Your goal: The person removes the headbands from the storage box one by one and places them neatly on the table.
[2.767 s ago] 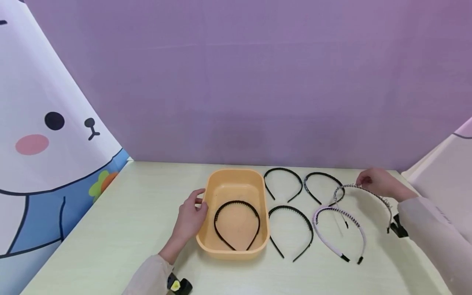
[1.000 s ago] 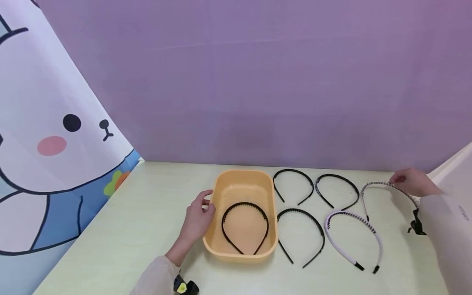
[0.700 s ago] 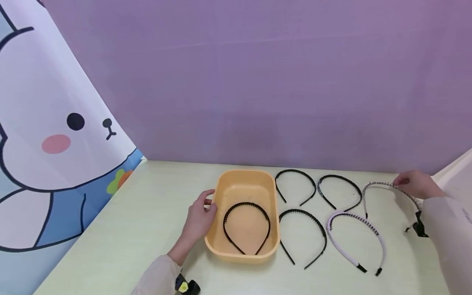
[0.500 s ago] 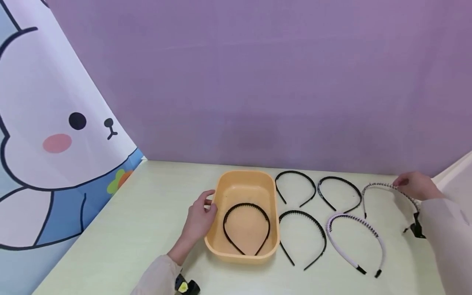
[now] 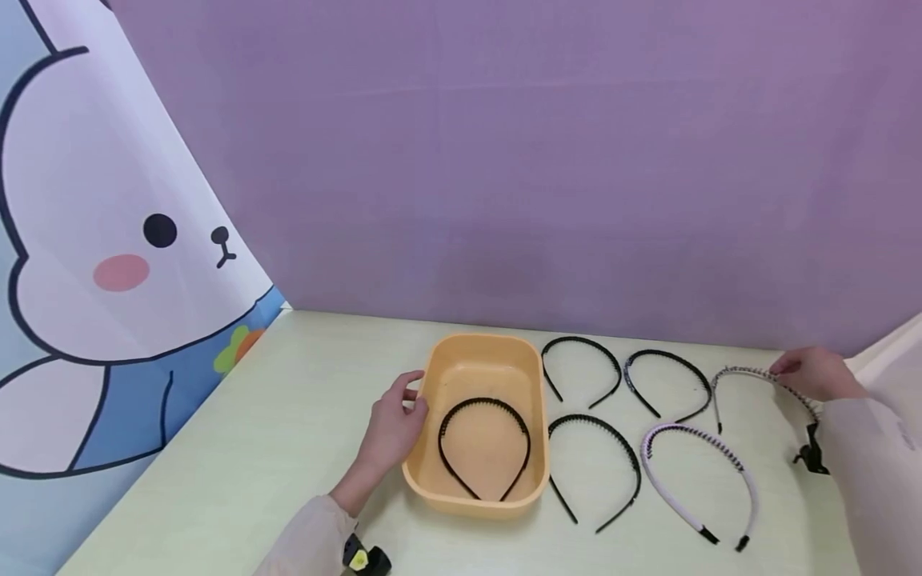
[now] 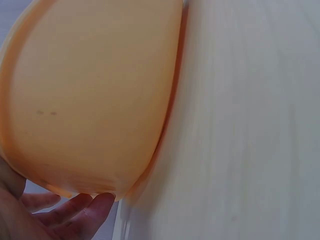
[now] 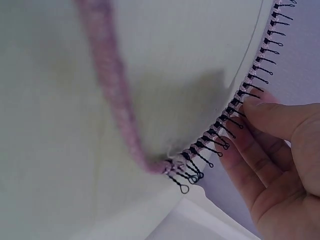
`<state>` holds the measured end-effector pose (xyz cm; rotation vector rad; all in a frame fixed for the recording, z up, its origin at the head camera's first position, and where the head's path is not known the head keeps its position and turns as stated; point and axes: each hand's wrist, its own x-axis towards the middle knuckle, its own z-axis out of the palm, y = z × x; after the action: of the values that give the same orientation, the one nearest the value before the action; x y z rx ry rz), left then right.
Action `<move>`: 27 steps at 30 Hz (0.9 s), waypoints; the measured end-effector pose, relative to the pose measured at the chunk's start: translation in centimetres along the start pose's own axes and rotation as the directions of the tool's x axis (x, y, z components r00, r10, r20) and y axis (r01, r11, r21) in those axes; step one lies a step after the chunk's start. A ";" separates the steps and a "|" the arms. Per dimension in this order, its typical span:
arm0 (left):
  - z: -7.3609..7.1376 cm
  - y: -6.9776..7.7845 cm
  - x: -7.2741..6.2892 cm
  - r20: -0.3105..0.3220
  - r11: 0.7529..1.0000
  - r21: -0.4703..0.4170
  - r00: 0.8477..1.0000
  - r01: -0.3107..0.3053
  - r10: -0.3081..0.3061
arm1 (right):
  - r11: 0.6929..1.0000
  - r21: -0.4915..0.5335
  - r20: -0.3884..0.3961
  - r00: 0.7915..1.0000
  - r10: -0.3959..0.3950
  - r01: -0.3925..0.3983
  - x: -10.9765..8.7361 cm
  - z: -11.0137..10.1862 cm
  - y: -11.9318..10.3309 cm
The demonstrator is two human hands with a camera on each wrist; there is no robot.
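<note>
My left hand holds the left side of an orange plastic basin. In the left wrist view, its fingers lie against the outer wall. One black toothed headband lies inside the basin. At the far right, my right hand pinches the top of a pinkish-white headband. Close up in the right wrist view, thumb and fingers grip that headband's band, which has small black wire loops along its edge. Its right end is partly hidden by the sleeve.
Right of the basin lie two black headbands, one behind and one in front. Further right are a dark headband with a patterned side and a lilac one. A purple backdrop rises behind the table.
My right hand has carried the pinkish-white headband rightward and lowered it beside the patterned dark one, still pinching it. The left hand keeps its hold on the basin. The head view has shifted slightly.
</note>
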<state>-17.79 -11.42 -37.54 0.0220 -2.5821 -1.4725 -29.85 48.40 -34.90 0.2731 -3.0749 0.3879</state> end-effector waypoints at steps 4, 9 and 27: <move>-0.1 0.2 -0.1 0.007 1.000 0.000 1.000 -0.005 0.005 | 1.000 0.007 -0.005 1.000 -0.002 0.002 0.0 0.0 0.0; -0.2 0.4 -0.2 0.002 1.000 -0.005 1.000 -0.017 0.017 | 1.000 0.010 0.002 1.000 0.004 -0.004 -0.1 -0.5 -0.3; -0.2 0.2 -0.2 0.004 1.000 -0.007 1.000 -0.022 0.022 | 0.999 0.047 -0.062 0.998 0.015 -0.012 -1.0 -1.2 -1.4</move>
<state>-17.53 -11.44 -37.33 -0.0100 -2.5722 -1.4748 -28.58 47.51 -33.42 0.2371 -3.0110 0.4593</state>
